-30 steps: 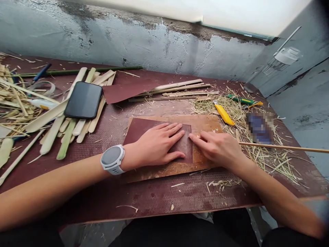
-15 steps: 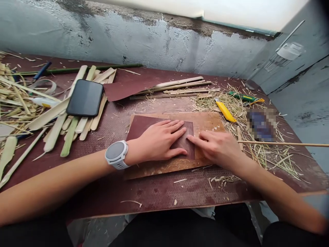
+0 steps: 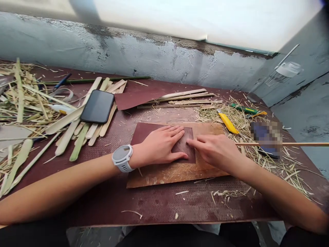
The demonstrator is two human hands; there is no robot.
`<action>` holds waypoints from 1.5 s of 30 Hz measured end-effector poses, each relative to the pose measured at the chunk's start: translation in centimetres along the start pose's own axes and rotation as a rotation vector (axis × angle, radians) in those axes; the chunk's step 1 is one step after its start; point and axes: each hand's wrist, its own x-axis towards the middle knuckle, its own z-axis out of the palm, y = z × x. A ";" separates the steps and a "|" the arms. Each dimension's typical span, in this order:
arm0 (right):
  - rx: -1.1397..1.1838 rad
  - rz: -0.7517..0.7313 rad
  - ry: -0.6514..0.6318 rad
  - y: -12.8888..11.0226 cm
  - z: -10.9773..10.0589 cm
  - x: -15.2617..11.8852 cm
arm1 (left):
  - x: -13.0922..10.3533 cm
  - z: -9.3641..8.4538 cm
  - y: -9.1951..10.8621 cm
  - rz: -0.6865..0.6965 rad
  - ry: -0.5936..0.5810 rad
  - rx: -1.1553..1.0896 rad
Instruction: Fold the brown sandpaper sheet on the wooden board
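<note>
The person's left hand [image 3: 166,144] lies flat over a dark red sheet [image 3: 144,132] in the middle of a brown board [image 3: 174,173]; its fingers are stretched out, the thumb apart, grasping nothing. The spread palm seems meant to stop the sheet sliding. The right hand [image 3: 214,149], over the board's right part, is curled nearly closed, its index fingertip on the sheet's right edge. A thin stick [image 3: 300,144] runs from behind it out past the board's right side, apparently held in those fingers, though the contact is hidden. The board probably shields the surface [image 3: 108,206] beneath.

Left of the board, a phone [image 3: 97,106] rests on flat wood strips [image 3: 64,140]. Beyond the board lie a second sheet [image 3: 138,97] and narrow slats [image 3: 183,94]. Right of it, a yellow cutter [image 3: 228,123] and a green cutter [image 3: 245,109] lie on shavings [image 3: 208,115]; these and a blurred bluish object [image 3: 267,137] sit close to the stick's path and might catch it.
</note>
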 end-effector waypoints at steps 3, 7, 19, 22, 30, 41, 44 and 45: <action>0.047 -0.038 -0.056 0.2 -0.2 -0.4 | 0.0 0.0 0.0 -0.002 -0.010 0.005; -0.032 0.029 0.032 1.2 0.4 -0.1 | 0.0 0.1 0.0 -0.007 -0.009 0.014; -0.067 0.009 0.037 0.4 0.6 0.2 | 0.0 0.2 -0.1 -0.010 0.002 0.022; 0.002 -0.069 -0.042 0.6 0.5 0.1 | 0.0 0.1 -0.1 -0.008 -0.009 0.019; -0.013 -0.034 -0.008 0.4 0.6 0.1 | 0.1 0.2 0.1 -0.018 -0.016 0.025; 0.183 -0.007 -0.003 1.2 1.2 0.0 | -0.4 -3.3 -1.7 -0.065 -0.194 0.132; 0.067 -0.009 0.017 0.5 0.7 -0.5 | -0.3 -3.3 -1.6 -0.086 -0.216 0.131; 0.036 -0.005 0.023 0.2 0.4 -0.7 | -0.2 -3.3 -1.5 -0.089 -0.209 0.127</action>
